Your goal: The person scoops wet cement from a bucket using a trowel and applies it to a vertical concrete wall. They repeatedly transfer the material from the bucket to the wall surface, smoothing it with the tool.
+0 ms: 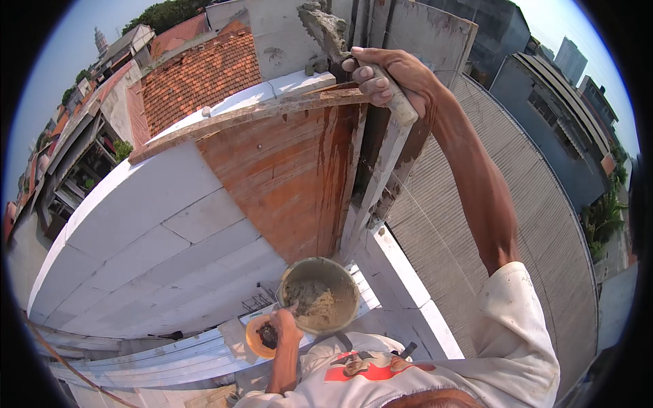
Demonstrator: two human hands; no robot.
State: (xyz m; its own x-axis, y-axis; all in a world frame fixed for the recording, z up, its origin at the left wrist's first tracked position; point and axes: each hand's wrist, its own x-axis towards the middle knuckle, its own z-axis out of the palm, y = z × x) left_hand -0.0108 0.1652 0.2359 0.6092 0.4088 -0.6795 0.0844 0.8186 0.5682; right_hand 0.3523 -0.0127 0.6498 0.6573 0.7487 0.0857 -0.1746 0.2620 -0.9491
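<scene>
High on a white block wall (156, 224) above rooftops, right hand (391, 75) grips a trowel (333, 34); left hand (284, 325) holds a mortar bowl (320, 296), seemingly by its rim.

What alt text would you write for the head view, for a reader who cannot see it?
A right hand lifts a mortar-laden trowel above reddish wooden formwork set against a white block wall. The left hand holds a round bowl of grey mortar. Tiled rooftops lie far below.
</scene>
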